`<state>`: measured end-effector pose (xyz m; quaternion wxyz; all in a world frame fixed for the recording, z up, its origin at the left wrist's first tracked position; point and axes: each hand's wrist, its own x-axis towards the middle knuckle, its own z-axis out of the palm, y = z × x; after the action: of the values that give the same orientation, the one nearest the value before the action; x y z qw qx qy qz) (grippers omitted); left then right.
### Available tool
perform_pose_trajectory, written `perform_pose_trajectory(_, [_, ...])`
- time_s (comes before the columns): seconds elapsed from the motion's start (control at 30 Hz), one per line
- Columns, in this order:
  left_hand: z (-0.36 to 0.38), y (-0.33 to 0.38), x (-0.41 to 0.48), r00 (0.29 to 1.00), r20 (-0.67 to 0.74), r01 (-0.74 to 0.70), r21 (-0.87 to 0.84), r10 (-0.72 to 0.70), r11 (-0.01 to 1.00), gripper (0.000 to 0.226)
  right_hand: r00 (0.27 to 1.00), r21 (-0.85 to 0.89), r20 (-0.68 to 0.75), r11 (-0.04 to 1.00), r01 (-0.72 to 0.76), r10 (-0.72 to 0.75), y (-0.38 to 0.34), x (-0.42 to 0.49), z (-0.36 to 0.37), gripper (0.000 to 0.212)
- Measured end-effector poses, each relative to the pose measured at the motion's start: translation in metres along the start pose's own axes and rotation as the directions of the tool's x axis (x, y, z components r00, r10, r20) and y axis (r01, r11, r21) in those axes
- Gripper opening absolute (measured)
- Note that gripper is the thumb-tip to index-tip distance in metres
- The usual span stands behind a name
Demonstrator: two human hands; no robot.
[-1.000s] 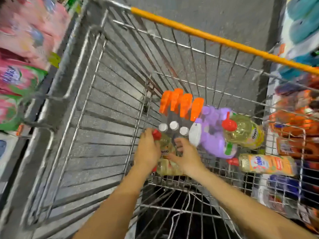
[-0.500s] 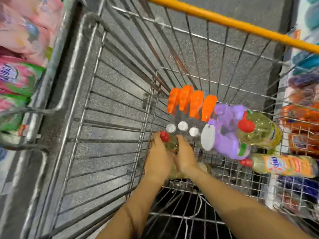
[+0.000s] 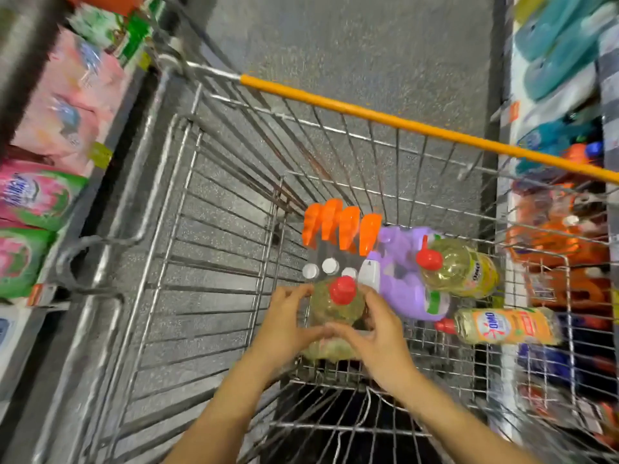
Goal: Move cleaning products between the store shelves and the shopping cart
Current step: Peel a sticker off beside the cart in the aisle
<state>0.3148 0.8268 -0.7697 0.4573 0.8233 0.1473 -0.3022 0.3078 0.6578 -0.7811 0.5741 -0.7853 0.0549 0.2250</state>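
Overhead: wire cart point(image 3: 402, 123) on speckled grey floor point(image 3: 351, 45), pink packets point(image 3: 43, 195) shelved at left. Left hand point(image 3: 284, 326) and right hand point(image 3: 378, 339) curled round red-capped bottle point(image 3: 336, 303), low inside cart. Raised since half second ago, cap now clear of fingers.

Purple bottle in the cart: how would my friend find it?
Look in the wire cart with the orange handle. Toward its right, the purple bottle sits beside yellow bottles with red caps. It alone is purple, with a white cap.
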Motion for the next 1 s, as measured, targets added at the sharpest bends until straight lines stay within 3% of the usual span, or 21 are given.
perform_pose_trajectory(0.1, [-0.010, 0.036, -0.025, 0.986, 0.009, -0.167, -0.102, 0.169, 0.981, 0.053, 1.000, 0.209, -0.017, 0.978, 0.012, -0.009, -0.048, -0.018, -0.031, 0.052])
perform_pose_trajectory(0.2, [-0.009, 0.081, -0.052, 0.968, -0.062, -0.251, -0.283, 0.244, 0.925, 0.040, 0.991, 0.359, -0.098, 0.926, 0.119, -0.089, -0.098, -0.036, -0.060, 0.050])
perform_pose_trajectory(0.3, [-0.008, 0.130, -0.079, 0.935, -0.140, -0.355, -0.365, 0.326, 0.861, 0.025, 0.966, 0.377, -0.200, 0.896, 0.233, -0.167, -0.132, -0.055, -0.084, 0.066])
perform_pose_trajectory(0.4, [-0.004, 0.165, -0.106, 0.903, -0.157, -0.427, -0.445, 0.401, 0.787, 0.018, 0.950, 0.364, -0.236, 0.888, 0.282, -0.205, -0.152, -0.078, -0.100, 0.054])
perform_pose_trajectory(0.47, [-0.005, 0.182, -0.123, 0.894, -0.173, -0.440, -0.522, 0.414, 0.731, 0.017, 0.934, 0.361, -0.244, 0.869, 0.337, -0.261, -0.165, -0.096, -0.106, 0.064])
perform_pose_trajectory(0.57, [-0.006, 0.204, -0.151, 0.859, -0.114, -0.460, -0.598, 0.499, 0.656, 0.021, 0.896, 0.369, -0.330, 0.833, 0.412, -0.297, -0.184, -0.132, -0.111, 0.073])
perform_pose_trajectory(0.7, [-0.011, 0.218, -0.196, 0.765, -0.028, -0.535, -0.585, 0.644, 0.610, 0.031, 0.820, 0.380, -0.473, 0.765, 0.520, -0.322, -0.199, -0.187, -0.106, 0.043])
perform_pose_trajectory(1.0, [0.011, 0.210, -0.307, 0.569, 0.243, -0.599, -0.533, 0.786, 0.598, 0.034, 0.566, 0.221, -0.782, 0.734, 0.642, -0.259, -0.200, -0.335, -0.066, 0.049])
